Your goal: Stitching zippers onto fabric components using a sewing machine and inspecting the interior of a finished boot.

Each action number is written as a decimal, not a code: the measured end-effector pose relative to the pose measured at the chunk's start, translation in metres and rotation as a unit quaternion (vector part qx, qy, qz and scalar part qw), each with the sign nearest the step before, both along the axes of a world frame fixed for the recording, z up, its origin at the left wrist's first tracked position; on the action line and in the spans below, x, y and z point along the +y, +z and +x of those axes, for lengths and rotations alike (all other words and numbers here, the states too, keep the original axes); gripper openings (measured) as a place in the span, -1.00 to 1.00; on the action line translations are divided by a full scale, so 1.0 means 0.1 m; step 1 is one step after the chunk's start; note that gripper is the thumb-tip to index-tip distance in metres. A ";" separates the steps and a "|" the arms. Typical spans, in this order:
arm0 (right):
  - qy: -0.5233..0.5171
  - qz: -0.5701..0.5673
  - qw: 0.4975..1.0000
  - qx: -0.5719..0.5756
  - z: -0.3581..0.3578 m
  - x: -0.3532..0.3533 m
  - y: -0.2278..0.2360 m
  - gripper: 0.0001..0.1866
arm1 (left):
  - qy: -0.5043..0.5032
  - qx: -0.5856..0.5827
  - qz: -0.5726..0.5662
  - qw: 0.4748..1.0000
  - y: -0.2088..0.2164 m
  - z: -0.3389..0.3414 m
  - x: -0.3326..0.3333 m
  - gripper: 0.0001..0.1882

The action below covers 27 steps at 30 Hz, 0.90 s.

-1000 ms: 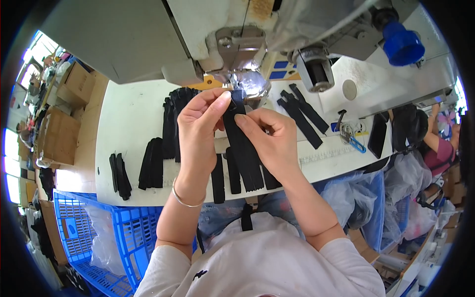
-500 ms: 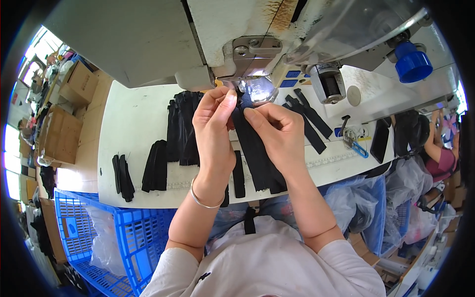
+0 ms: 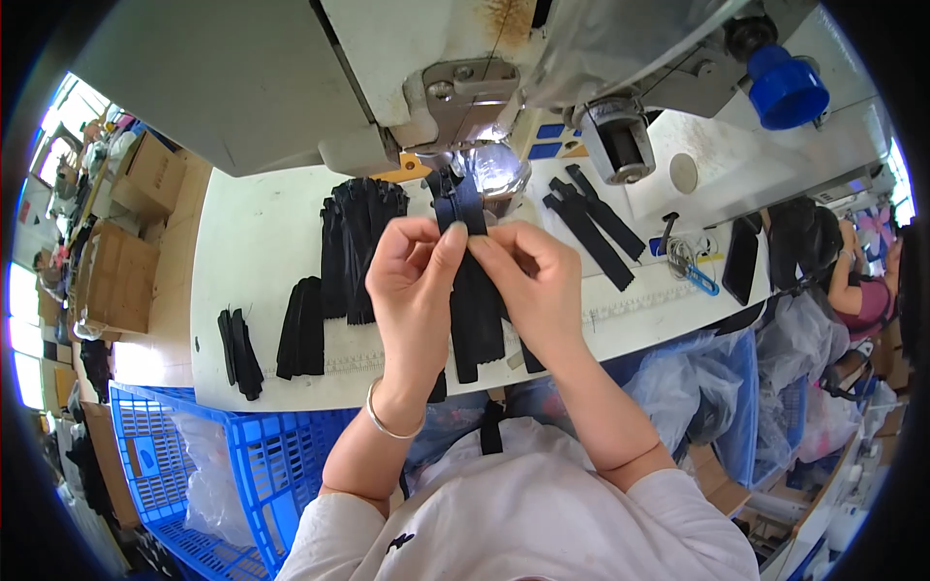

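Just below the sewing machine's head (image 3: 465,97), a black zipper (image 3: 477,324) hangs lengthwise between my hands. My left hand (image 3: 417,276) pinches its left edge between thumb and fingers; a bangle circles that wrist. Close beside it, my right hand (image 3: 531,281) pinches the right edge. The zipper's top end reaches up near the needle area, and its lower end lies toward the table's front edge. To the left lie a larger bunch of black zippers (image 3: 354,247), a smaller bundle (image 3: 301,329) and a few strips (image 3: 239,353).
Two black zippers (image 3: 596,228) lie to the right, near a blue-handled thread snipper (image 3: 699,279) and a dark phone (image 3: 741,261). A ruler strip (image 3: 620,312) runs along the white table. Blue crates (image 3: 271,474) with plastic bags flank me. Another person (image 3: 862,290) sits far right.
Both hands have come down toward me, away from the needle area, with the zipper. It now hangs straighter, its lower end shifted left. The view has shifted slightly.
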State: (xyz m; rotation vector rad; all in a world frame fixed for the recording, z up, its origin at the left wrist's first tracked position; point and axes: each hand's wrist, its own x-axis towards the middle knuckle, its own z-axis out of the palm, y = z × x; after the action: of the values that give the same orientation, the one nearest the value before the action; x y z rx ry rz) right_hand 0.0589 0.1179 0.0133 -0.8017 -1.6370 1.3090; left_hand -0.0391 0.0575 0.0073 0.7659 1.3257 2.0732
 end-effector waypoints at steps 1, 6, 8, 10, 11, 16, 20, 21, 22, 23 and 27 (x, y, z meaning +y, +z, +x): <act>0.010 -0.023 1.000 0.001 0.06 -0.07 -0.04 -0.83 | 0.002 -0.002 -0.002 1.000 -0.01 -0.02 -0.03 -0.87; 0.035 -0.124 0.991 0.028 0.21 -0.26 -0.24 -0.81 | 0.006 0.013 -0.070 0.997 0.02 -0.09 -0.04 -0.83; 0.047 -0.128 0.991 0.014 0.23 -0.27 -0.18 -0.81 | -0.003 0.026 -0.079 0.997 0.04 -0.12 -0.07 -0.84; 0.061 -0.126 0.990 0.006 0.23 -0.24 -0.22 -0.83 | 0.014 0.045 -0.077 0.996 0.04 -0.10 -0.09 -0.84; 0.059 -0.127 0.990 0.006 0.24 -0.24 -0.24 -0.83 | 0.030 0.066 -0.076 0.994 0.03 -0.09 -0.09 -0.84; 0.073 -0.128 0.989 -0.026 0.28 -0.23 -0.14 -0.82 | 0.006 0.030 -0.087 0.996 0.03 -0.10 -0.08 -0.85; 0.065 -0.104 0.991 -0.044 0.30 -0.26 -0.13 -0.82 | -0.045 -0.034 -0.075 0.996 0.05 -0.12 -0.08 -0.88; 0.061 -0.094 0.993 -0.036 0.30 -0.26 -0.15 -0.82 | -0.071 -0.054 -0.069 0.994 0.05 -0.13 -0.09 -0.88; 0.058 -0.082 0.995 -0.027 0.30 -0.27 -0.15 -0.83 | -0.070 -0.055 -0.067 0.994 0.06 -0.14 -0.09 -0.88; 0.059 -0.080 0.995 -0.029 0.30 -0.28 -0.13 -0.83 | -0.084 -0.068 -0.067 0.992 0.08 -0.14 -0.09 -0.89; 0.050 -0.070 0.996 -0.016 0.28 -0.30 -0.11 -0.78 | -0.084 -0.094 -0.068 0.990 0.06 -0.14 -0.08 -0.89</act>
State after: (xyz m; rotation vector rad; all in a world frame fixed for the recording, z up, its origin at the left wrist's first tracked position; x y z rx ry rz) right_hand 0.0868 0.0884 0.0023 -0.8369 -1.6415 1.5010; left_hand -0.0526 0.0496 0.0137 0.5866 1.2394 1.8526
